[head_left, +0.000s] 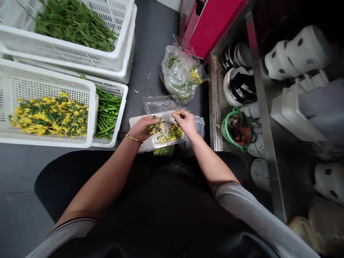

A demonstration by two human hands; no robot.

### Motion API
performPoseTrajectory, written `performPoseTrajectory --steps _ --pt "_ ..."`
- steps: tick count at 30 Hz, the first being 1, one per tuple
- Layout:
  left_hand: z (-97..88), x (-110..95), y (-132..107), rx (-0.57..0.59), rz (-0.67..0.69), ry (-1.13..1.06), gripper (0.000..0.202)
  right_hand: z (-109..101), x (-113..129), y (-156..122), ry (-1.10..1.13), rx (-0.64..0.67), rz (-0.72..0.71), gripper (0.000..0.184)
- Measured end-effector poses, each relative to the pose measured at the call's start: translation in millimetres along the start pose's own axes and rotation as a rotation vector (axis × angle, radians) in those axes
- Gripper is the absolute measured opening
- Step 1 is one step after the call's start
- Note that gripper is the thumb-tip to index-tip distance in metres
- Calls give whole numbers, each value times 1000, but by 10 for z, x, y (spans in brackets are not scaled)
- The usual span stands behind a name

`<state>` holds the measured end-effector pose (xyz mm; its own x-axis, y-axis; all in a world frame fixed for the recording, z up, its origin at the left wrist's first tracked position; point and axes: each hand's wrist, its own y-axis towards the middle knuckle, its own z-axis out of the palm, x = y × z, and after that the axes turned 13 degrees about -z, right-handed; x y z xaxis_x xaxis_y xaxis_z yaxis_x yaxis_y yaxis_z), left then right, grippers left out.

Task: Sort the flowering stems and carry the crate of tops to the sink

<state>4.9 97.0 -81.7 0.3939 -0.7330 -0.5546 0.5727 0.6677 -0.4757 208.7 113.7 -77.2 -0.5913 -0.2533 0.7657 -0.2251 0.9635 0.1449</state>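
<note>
My left hand (143,128) is closed around a small bunch of yellow-flowered baby cucumbers (153,129). Opposite it, my right hand (186,123) has its thumb and fingers pinched together; whatever may be between them is too small to make out. Below both hands lies a clear plastic box (157,146) with yellow blossoms and green bits (172,133) inside. Its transparent lid (158,104) stands open on the far side. Under the box is a white basket (133,121), partly covered by my left hand.
At left, white crates hold flowered baby cucumbers (51,116), green chili peppers (107,111) and leafy greens (72,25). A clear plastic bag (180,71) of greens sits ahead. Along the right runs a metal shelf (264,89) with bowls and a green basket (227,132).
</note>
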Motion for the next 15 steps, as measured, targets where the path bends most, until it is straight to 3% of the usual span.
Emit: performPoseTrajectory --steps 4,7,11,15 --pt "-64 -108 -55 139 128 -168 18 4 -286 101 -589 492 124 38" --pt "-85 -116 -60 97 175 -125 26 235 -400 181 -791 565 9 30" --pt "-68 -96 -25 -51 207 -76 26 532 -445 258 -847 665 -95 31" --pt "-60 -59 41 -249 173 41 27 414 -369 243 -847 726 -86 29"
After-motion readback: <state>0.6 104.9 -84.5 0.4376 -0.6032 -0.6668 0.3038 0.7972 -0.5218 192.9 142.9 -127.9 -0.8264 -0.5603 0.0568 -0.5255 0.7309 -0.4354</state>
